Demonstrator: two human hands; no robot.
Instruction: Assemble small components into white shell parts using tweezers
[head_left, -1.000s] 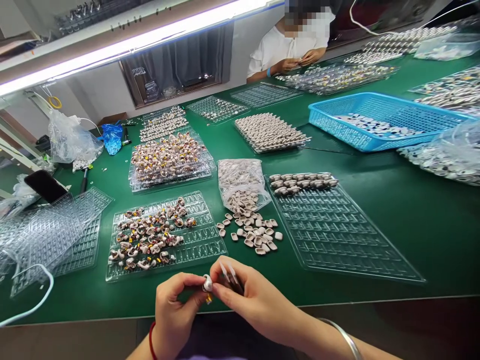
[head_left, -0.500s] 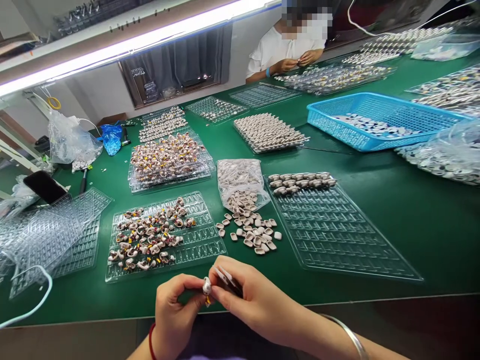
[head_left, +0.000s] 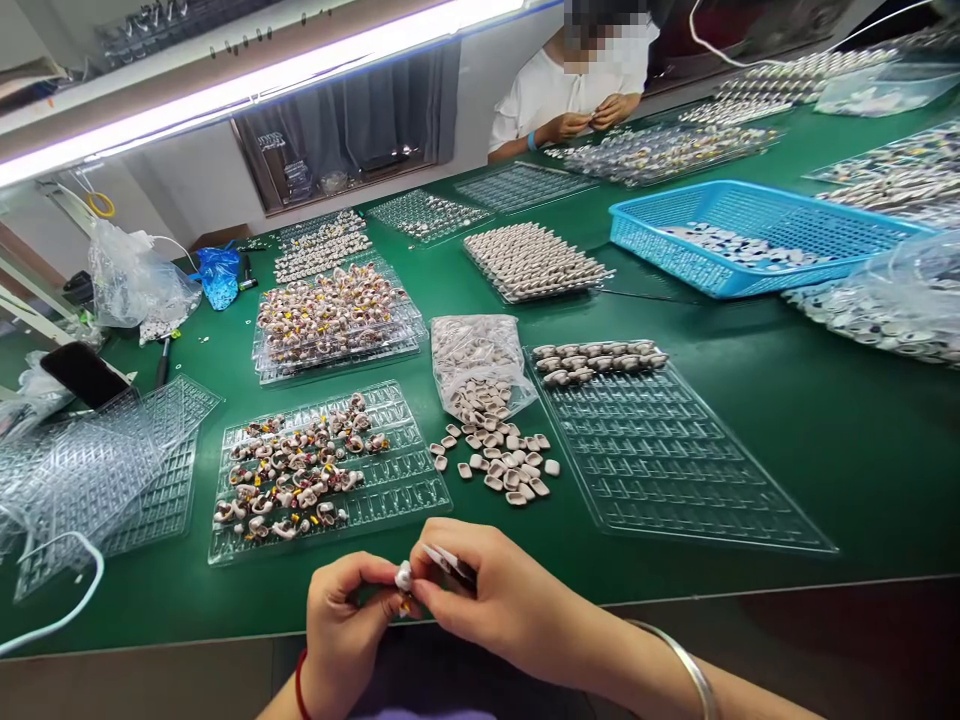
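Note:
At the table's front edge, my left hand (head_left: 343, 612) pinches a small pale earbud (head_left: 403, 576) between thumb and fingers. A bit of yellow and dark parts hangs from its lower side. The fingertips of my right hand (head_left: 491, 590) close on the same earbud from the other side. Tweezers (head_left: 442, 558) lie gripped inside that right hand, their metal showing above the thumb. Just beyond my hands, a clear tray (head_left: 401, 497) carries rows of similar earbuds with yellow and dark innards. Loose beige shells (head_left: 517, 465) are spilled from a plastic bag (head_left: 476, 345).
Right of the shells lies a clear tray (head_left: 690, 470) with beige pieces along its far end. Behind are stacked filled trays (head_left: 330, 315), a tray of beige parts (head_left: 532, 262) and a blue basket (head_left: 720, 280). A phone (head_left: 86, 372) leans left; a co-worker (head_left: 574, 90) sits opposite.
Both hands have shifted slightly left and down with the earbud, which seems turned a little between the fingers. The view has also moved slightly. The tweezers stay in my right hand.

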